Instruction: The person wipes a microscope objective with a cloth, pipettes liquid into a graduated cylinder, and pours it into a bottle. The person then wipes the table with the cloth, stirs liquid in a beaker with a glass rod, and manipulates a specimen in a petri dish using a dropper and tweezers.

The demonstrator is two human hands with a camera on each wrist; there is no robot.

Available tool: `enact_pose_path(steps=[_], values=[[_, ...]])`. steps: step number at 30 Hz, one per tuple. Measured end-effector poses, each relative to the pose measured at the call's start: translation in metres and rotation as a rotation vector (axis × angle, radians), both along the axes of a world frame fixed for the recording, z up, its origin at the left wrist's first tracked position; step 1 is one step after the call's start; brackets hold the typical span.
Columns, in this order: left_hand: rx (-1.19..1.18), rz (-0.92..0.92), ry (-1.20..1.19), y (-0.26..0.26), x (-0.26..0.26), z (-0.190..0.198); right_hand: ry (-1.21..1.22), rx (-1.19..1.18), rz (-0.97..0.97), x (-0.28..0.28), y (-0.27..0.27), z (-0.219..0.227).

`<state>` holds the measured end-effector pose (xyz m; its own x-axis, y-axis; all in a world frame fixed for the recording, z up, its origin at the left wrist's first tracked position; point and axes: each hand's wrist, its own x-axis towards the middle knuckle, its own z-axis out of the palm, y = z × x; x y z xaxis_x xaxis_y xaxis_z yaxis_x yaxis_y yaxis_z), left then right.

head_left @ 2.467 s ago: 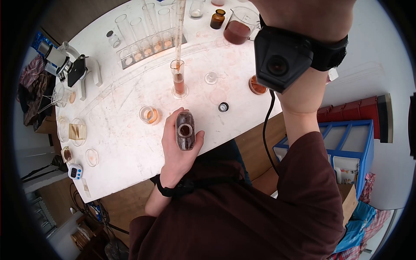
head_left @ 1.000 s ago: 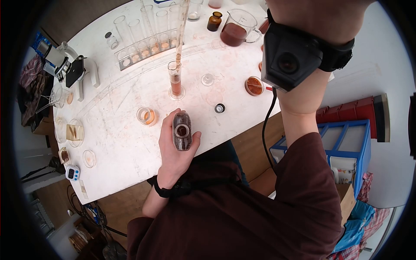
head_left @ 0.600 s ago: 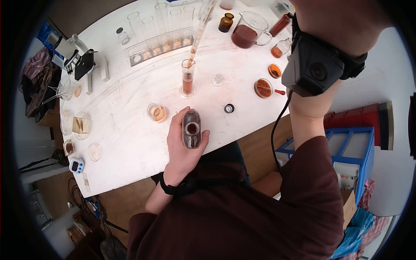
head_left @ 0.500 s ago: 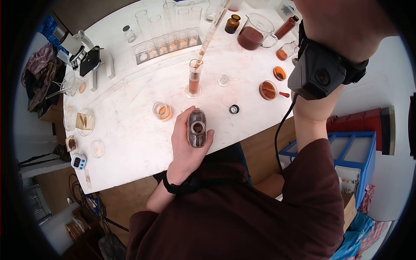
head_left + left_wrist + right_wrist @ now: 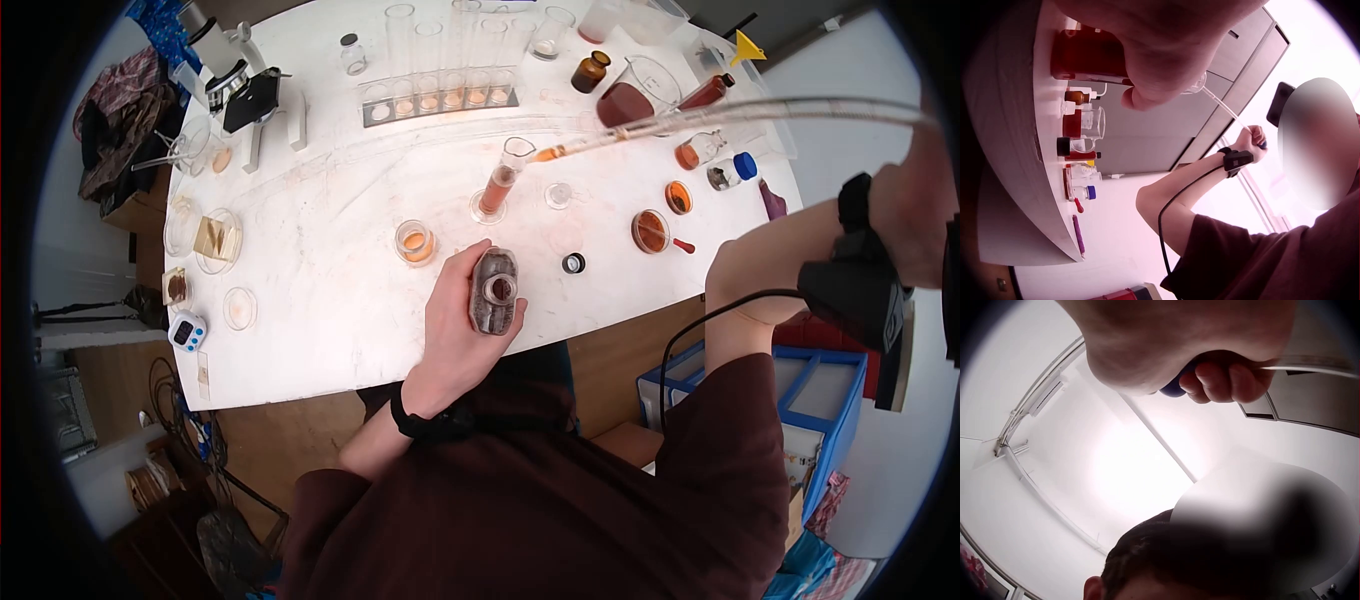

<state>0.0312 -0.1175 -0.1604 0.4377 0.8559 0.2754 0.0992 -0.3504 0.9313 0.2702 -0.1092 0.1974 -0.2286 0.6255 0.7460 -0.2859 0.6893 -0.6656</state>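
Note:
My left hand point(image 5: 455, 325) grips a flat-sided glass bottle point(image 5: 494, 265) near the table's front edge, thumb on one side and fingers on the other. Its uncapped neck faces up, and red liquid shows through the bottle point(image 5: 1088, 55) in the left wrist view. High at the right, my right hand point(image 5: 912, 205) holds a long glass pipette point(image 5: 700, 118) by its top end, fingers curled round a blue bulb point(image 5: 1174, 387). The pipette slants down leftward, orange liquid in its tip, which appears just right of the mouth of a graduated cylinder point(image 5: 497, 190) of reddish liquid.
A small jar point(image 5: 415, 243), black cap point(image 5: 573, 263) and clear stopper point(image 5: 558, 195) surround the cylinder. Behind stand a test tube rack point(image 5: 440, 105), amber bottle point(image 5: 590, 72) and beaker point(image 5: 640, 95). A microscope point(image 5: 240, 95) is left; Petri dishes point(image 5: 650, 231) lie right.
The pipette has swung from steep to strongly slanted as my right hand moved right and down; its tip now appears beside the cylinder's mouth. My left hand still grips the bottle. The head view has shifted.

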Motion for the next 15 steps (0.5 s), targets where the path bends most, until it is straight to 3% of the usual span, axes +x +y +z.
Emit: enact_pose_path(steps=[2,4,5,6,7,9,12,13,14,15], values=[[-0.108,-0.062,0.008,0.0,-0.002,0.004,-0.127,-0.126,0.303,0.002,-0.012,0.007],[-0.056,-0.022,0.004,0.001,-0.002,-0.001,-0.054,-0.1,0.294,0.007,-0.027,0.009],[-0.058,-0.033,0.017,0.001,-0.002,0.001,-0.007,-0.223,0.302,0.002,-0.035,0.012],[-0.059,-0.047,0.03,0.002,-0.003,0.002,0.082,0.079,0.874,0.014,0.01,-0.013],[-0.057,-0.048,0.016,0.002,-0.003,0.002,0.091,0.074,0.889,0.078,-0.002,-0.006],[-0.048,-0.043,0.025,0.003,-0.004,0.002,0.088,0.039,0.878,0.009,0.006,-0.03],[-0.024,-0.047,0.026,0.004,-0.004,0.0,0.075,-0.007,0.845,0.178,-0.048,-0.009],[-0.011,-0.046,0.017,0.004,-0.003,0.0,0.068,-0.021,0.832,0.141,-0.036,-0.021],[-0.012,-0.043,0.017,0.004,-0.003,0.0,0.06,-0.035,0.819,0.063,-0.016,-0.039],[-0.005,-0.044,0.007,0.004,-0.003,-0.001,0.052,-0.049,0.806,0.082,-0.026,-0.037]])
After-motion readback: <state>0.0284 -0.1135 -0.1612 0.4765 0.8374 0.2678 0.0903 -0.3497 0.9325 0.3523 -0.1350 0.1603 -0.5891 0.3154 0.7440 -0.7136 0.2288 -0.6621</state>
